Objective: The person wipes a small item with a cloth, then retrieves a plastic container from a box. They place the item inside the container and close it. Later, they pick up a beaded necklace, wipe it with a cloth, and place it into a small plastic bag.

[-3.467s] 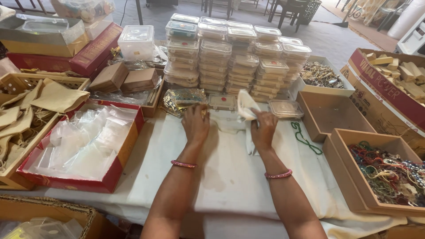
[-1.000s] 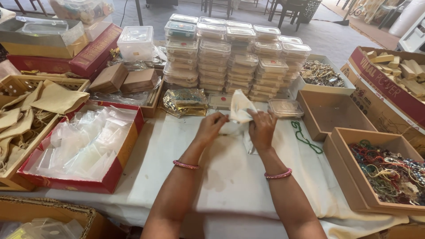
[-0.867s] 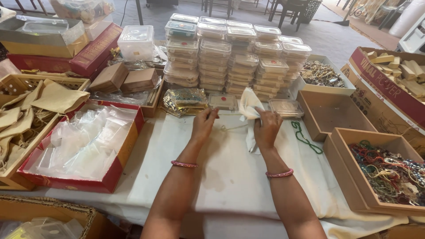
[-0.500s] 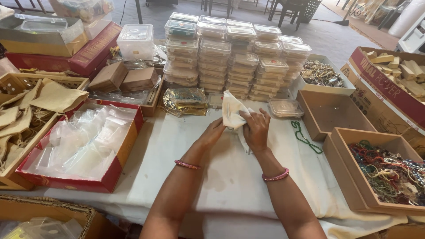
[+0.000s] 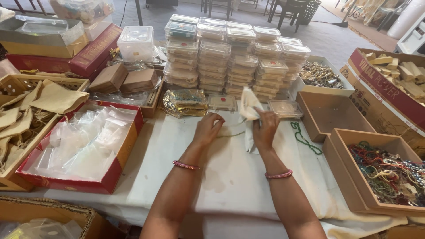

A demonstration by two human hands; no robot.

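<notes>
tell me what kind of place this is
Probably a jewellery packing workstation. Stacks of clear lidded plastic boxes fill the back of the table, a cardboard tray of coloured bead strings sits at right, and a red box of small plastic bags at left.

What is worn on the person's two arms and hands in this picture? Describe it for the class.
Both forearms are bare, with no sleeves in view. The left wrist carries a thin pink bangle, and the right wrist carries a matching pink bangle. No gloves show.

Clear lidded boxes [image 5: 230, 57] stacked behind; red carton [image 5: 385, 88] at right.
</notes>
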